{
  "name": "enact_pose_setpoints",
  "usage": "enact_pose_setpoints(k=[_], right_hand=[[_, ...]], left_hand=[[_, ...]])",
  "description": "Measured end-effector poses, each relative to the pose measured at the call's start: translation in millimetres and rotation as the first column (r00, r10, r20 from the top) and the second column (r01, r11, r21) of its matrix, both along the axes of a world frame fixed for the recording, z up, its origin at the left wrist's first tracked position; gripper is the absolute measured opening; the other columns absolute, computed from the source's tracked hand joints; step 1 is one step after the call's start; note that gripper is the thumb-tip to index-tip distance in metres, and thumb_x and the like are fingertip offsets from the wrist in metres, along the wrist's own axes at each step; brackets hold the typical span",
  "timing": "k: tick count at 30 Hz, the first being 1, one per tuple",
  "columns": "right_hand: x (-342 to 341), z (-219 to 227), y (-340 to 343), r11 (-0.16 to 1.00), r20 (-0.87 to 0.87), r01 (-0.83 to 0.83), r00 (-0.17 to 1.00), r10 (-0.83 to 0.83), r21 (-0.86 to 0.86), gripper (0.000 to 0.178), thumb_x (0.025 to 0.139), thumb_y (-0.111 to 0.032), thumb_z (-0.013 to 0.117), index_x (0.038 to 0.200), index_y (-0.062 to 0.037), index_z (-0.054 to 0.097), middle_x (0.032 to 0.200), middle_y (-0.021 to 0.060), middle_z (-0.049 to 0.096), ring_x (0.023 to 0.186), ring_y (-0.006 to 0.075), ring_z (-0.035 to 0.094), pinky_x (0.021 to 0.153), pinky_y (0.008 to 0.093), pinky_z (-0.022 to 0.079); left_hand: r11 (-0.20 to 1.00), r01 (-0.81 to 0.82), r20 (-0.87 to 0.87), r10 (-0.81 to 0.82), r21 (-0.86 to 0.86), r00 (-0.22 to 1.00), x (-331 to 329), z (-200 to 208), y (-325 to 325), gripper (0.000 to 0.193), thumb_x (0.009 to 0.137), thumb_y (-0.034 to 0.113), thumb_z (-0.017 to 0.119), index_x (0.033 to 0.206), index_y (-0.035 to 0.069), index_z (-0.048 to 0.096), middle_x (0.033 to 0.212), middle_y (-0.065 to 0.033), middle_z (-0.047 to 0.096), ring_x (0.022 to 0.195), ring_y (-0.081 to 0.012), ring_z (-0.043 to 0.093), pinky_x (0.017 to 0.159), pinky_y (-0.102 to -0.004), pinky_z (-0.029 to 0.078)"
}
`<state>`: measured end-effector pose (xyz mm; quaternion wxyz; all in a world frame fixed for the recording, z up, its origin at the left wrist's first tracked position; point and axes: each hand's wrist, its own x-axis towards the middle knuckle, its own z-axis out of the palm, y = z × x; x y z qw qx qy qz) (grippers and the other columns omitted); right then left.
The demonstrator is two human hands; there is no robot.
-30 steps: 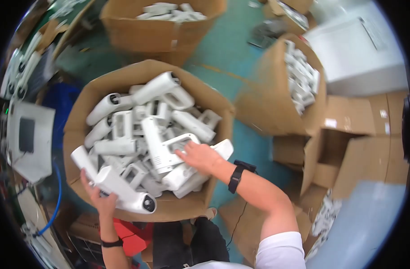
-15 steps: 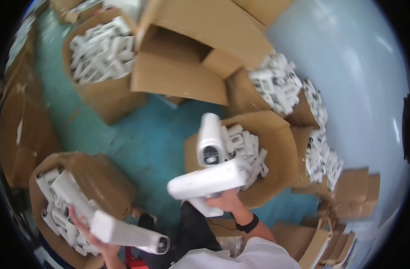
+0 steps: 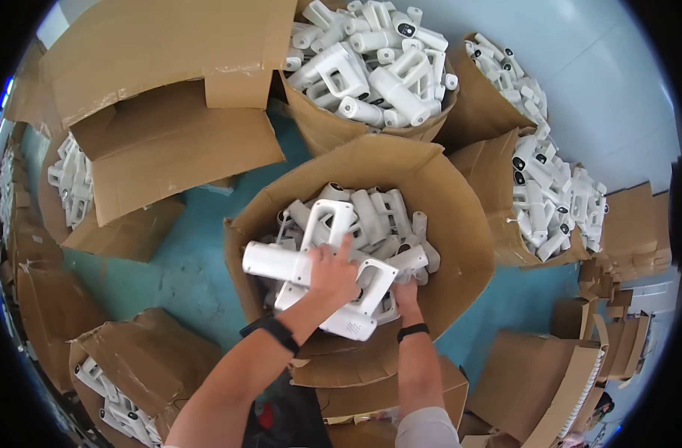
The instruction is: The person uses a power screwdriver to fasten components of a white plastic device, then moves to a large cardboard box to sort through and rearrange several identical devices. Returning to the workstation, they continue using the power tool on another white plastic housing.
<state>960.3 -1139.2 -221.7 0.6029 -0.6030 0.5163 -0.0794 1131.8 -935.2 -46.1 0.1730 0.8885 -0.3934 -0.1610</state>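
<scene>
Over the middle cardboard box [image 3: 460,190], my left hand [image 3: 333,275] is closed round the white plastic housings. One white housing [image 3: 275,263] has a thick tube body on the left and a loop handle above the fingers. A second looped housing [image 3: 377,290] lies tilted by the thumb side, against the first. My right hand [image 3: 406,294] reaches down inside the box's near right part, beside a short white tube [image 3: 406,259]. Its fingers are mostly hidden among the housings. Many similar white housings [image 3: 369,216] lie jumbled below both hands.
Behind stands a big box heaped with white housings [image 3: 385,82]; more filled boxes [image 3: 542,194] line the right. A large open-flapped carton [image 3: 184,153] stands at the far left. Another box with housings [image 3: 150,358] is at the near left. Flattened cardboard [image 3: 535,381] leans at the near right.
My view has shifted to the right, over the middle box. My left hand has come from the left box to this one with white housings. My right hand has lowered into the box.
</scene>
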Motion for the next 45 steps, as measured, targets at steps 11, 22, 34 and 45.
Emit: enact_pose_setpoints(k=[11, 22, 34, 45], right_hand=[[34.4, 130.3, 101.4, 0.936, 0.191, 0.099, 0.981, -0.035, -0.339, 0.043, 0.081, -0.001, 0.063, 0.122, 0.0047, 0.051, 0.112, 0.0108, 0.058, 0.099, 0.0196, 0.056, 0.092, 0.0309, 0.044], [99.9, 284.0, 485.0, 0.390, 0.485, -0.910, 0.407, 0.774, 0.141, 0.035, 0.083, 0.000, 0.065, 0.116, 0.0008, 0.054, 0.110, 0.0118, 0.062, 0.099, 0.0169, 0.062, 0.081, 0.0274, 0.051], [100.5, 141.3, 984.3, -0.284, 0.177, -0.924, -0.333, 0.926, -0.255, 0.052, 0.078, -0.017, 0.071, 0.122, 0.0017, 0.052, 0.114, 0.0179, 0.061, 0.106, 0.0298, 0.058, 0.092, 0.0384, 0.047], [158.0, 38.6, 1116.2, -0.694, -0.798, -0.679, -0.268, 0.539, -0.241, 0.060, 0.077, -0.012, 0.064, 0.132, -0.0096, 0.040, 0.126, 0.0156, 0.050, 0.118, 0.0348, 0.051, 0.098, 0.0451, 0.044]], left_hand=[[0.978, -0.057, -0.121, 0.033, -0.201, 0.992, 18.5, 28.0, 104.3, 0.043, 0.081, 0.030, 0.068, 0.119, 0.010, 0.061, 0.144, -0.0160, 0.039, 0.125, -0.0326, 0.047, 0.102, -0.0433, 0.040], [-0.119, -0.952, -0.297, 0.954, -0.283, -0.031, -134.0, 54.2, 653.7, 0.038, 0.079, 0.014, 0.070, 0.114, 0.003, 0.061, 0.120, -0.0118, 0.059, 0.099, -0.0198, 0.060, 0.082, -0.0315, 0.050], [-0.601, -0.786, -0.312, 0.781, -0.143, -0.540, -246.8, -124.6, 986.2, 0.062, 0.074, 0.029, 0.071, 0.126, 0.000, 0.052, 0.128, -0.0208, 0.054, 0.118, -0.0349, 0.052, 0.101, -0.0394, 0.041], [-0.183, -0.977, 0.246, 0.958, 0.114, -0.151, -148.0, -165.6, 1040.5, 0.082, 0.069, 0.022, 0.074, 0.141, 0.020, 0.034, 0.126, -0.0210, 0.045, 0.105, -0.0383, 0.055, 0.085, -0.0563, 0.042]])
